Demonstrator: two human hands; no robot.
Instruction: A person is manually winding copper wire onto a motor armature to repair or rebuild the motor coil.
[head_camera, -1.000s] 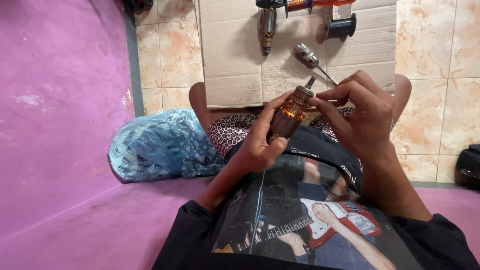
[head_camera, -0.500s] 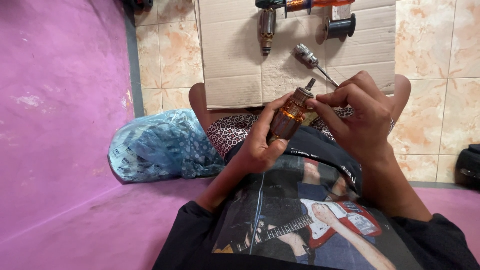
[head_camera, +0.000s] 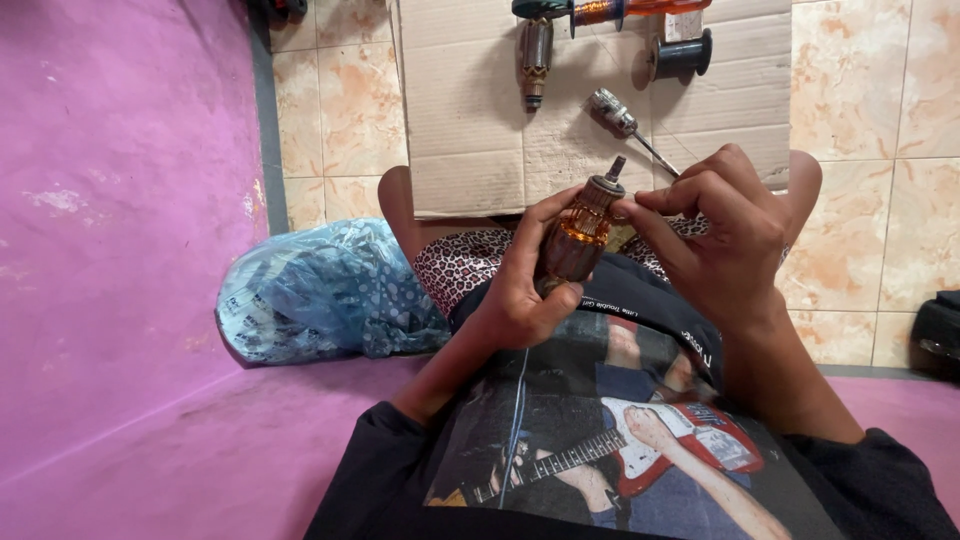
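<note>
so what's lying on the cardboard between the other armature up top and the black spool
In the head view, a small metal chuck with a thin shaft lies on the cardboard, between the armature and the black spool, slightly nearer the person.

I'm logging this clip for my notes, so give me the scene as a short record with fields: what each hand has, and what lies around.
left hand: left hand wrapped around the motor armature, held tilted, shaft end up
right hand: right hand, fingertips pinched at the armature's upper end
grip: left closed on the armature; right pinching, what it pinches is too small to tell
in front: cardboard sheet on the tiled floor
on the cardboard: second armature, black spool, metal shaft part
at left: blue plastic bag, purple wall
</note>
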